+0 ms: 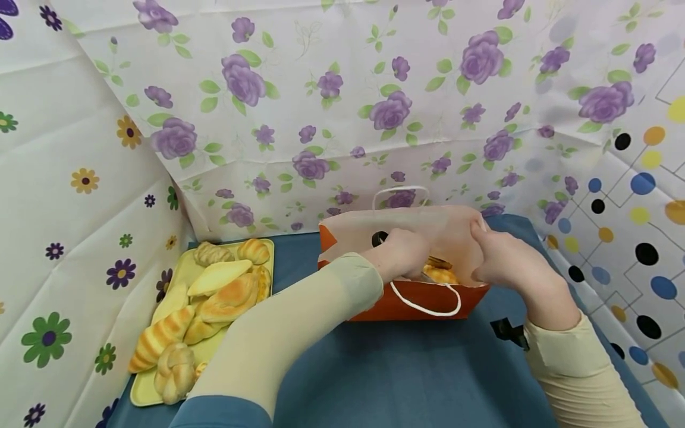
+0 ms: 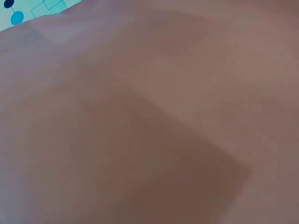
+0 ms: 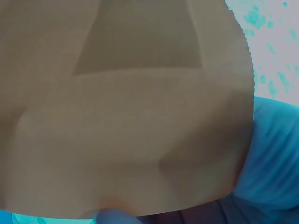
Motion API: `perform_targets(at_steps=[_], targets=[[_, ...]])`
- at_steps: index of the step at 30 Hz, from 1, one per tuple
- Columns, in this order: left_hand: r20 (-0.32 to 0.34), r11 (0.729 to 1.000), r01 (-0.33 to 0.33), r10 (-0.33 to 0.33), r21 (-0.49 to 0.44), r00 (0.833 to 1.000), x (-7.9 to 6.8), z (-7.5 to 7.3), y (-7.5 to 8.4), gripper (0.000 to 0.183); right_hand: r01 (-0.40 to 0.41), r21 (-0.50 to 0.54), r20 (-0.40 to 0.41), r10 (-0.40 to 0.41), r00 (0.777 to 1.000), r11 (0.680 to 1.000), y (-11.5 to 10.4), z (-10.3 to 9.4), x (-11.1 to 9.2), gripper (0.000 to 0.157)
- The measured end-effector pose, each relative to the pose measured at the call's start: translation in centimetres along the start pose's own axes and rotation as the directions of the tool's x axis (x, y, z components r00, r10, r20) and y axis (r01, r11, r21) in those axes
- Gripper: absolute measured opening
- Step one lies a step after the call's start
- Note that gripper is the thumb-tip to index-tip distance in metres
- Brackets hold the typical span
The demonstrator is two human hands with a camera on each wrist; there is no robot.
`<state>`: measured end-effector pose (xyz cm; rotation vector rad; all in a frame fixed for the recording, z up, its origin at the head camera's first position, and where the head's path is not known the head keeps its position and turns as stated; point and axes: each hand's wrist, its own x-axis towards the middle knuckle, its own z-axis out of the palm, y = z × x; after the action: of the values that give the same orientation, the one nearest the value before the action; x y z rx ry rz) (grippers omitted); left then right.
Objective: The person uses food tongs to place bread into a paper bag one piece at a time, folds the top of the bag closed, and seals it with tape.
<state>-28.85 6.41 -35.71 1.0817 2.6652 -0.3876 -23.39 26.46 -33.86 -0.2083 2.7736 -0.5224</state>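
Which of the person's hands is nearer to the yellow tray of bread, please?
The left. The left hand is at the paper bag's opening, right of the yellow tray; the right hand is farther right, at the bag's right edge.

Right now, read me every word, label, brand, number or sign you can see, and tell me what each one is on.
There are none that I can read.
Orange paper bag: no lettering on the parts that show.
Yellow tray and breads: no words or labels visible.
Backdrop sheets: printed flowers, dots and lines only, no words or numbers.
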Motion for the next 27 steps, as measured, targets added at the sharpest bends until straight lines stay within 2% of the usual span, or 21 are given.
perform_targets(at_steps=[5,11,17,20,27], targets=[[0.024,1.0,0.008,-0.007,-0.014,1.0,0.1,-0.5,0.4,0.02,-0.003,0.002,0.009,0.003,1.0,1.0,-0.2,0.0,-0.1,0.109],[0.085,0.998,0.062,-0.059,-0.031,0.995,1.0,-0.7,0.6,0.016,0.0,0.007,0.02,0.0,1.0,1.0,-0.4,0.0,-0.2,0.113],[0.033,0.995,0.089,-0.087,-0.042,0.996,0.8,-0.4,0.8,0.008,0.018,0.004,0.022,-0.018,1.0,1.0,-0.4,0.1,-0.2,0.114],[0.019,0.995,0.093,-0.092,-0.041,0.996,0.5,-0.4,0.9,0.011,0.014,0.015,0.021,-0.014,1.0,1.0,-0.4,0.0,-0.2,0.113],[0.059,0.994,0.099,-0.096,-0.055,0.994,0.1,-0.8,0.8,0.01,0.021,0.018,0.018,-0.021,1.0,1.0,-0.3,0.0,-0.2,0.112]])
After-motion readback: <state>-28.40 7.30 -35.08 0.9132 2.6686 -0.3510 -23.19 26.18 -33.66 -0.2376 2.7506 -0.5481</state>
